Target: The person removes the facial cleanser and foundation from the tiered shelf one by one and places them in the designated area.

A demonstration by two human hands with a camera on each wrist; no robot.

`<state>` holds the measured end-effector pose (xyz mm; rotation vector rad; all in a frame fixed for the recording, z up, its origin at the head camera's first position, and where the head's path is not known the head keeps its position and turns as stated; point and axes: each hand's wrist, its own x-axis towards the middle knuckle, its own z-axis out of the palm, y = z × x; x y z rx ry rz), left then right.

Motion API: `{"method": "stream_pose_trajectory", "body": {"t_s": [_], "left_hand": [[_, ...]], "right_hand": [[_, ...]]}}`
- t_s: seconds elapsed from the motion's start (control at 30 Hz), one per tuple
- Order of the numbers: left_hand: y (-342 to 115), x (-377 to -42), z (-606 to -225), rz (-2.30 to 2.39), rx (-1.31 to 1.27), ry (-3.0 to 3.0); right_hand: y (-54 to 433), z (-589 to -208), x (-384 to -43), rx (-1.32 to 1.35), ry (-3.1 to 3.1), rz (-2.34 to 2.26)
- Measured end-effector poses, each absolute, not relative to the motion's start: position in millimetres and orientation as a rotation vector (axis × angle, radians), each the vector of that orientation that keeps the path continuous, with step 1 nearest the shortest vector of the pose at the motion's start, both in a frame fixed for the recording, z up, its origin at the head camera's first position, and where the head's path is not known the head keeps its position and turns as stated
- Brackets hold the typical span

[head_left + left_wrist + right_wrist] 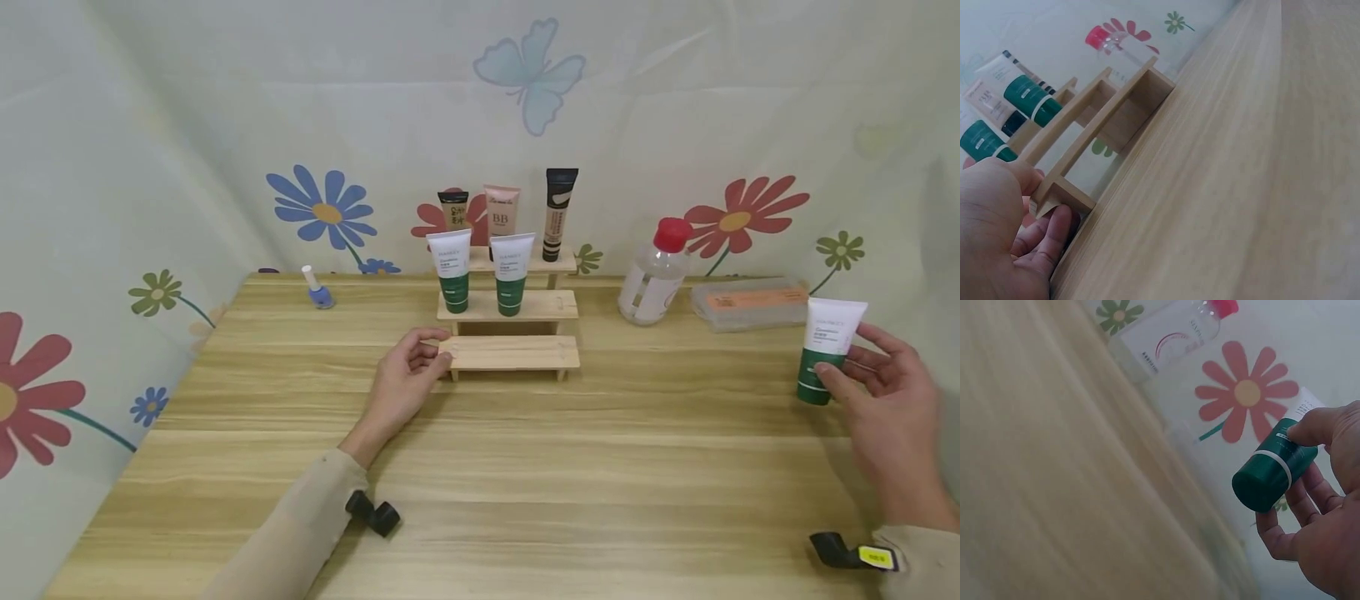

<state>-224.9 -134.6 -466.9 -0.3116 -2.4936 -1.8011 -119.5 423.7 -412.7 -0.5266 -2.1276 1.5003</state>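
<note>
My right hand [892, 408] grips a white and green squeeze tube [816, 367], thumb across its front, near the table's right side. The right wrist view shows the tube's green cap [1260, 481] clear of the tabletop. With my left hand [408, 375] I pinch the left end of the lowest step of a wooden three-step stand [510, 353]; in the left wrist view the thumb and fingers lie around that corner. Two matching white and green tubes [453, 279] stand on the middle step. A black and gold tube [453, 210], a pink BB tube [501, 212] and a black-capped slim tube [558, 212] occupy the top step.
Right of the stand is a clear bottle [651, 287] with a red cap, beside a flat translucent case [753, 303] with an orange label. A small blue nail polish bottle [321, 295] stands at the back left. A flowered curtain [637, 100] hangs behind the table.
</note>
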Motion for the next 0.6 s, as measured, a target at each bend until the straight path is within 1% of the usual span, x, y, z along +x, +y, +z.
{"method": "stream_pose_trajectory", "body": {"t_s": [0.13, 0.4, 0.6], "left_hand": [[-135.8, -224.4, -467.8, -1.793, -0.304, -2.498], [-135.8, -225.4, -467.8, -1.791, -0.317, -2.504], [-135.0, -225.5, -467.5, -1.793, -0.323, -2.499]], "right_hand": [[431.0, -426.8, -119.5, -0.514, -2.149, 1.530], [437.9, -445.5, -124.6, -0.611, -2.204, 1.440], [440.3, -453.5, -125.9, -0.578, -2.229, 1.347]]}}
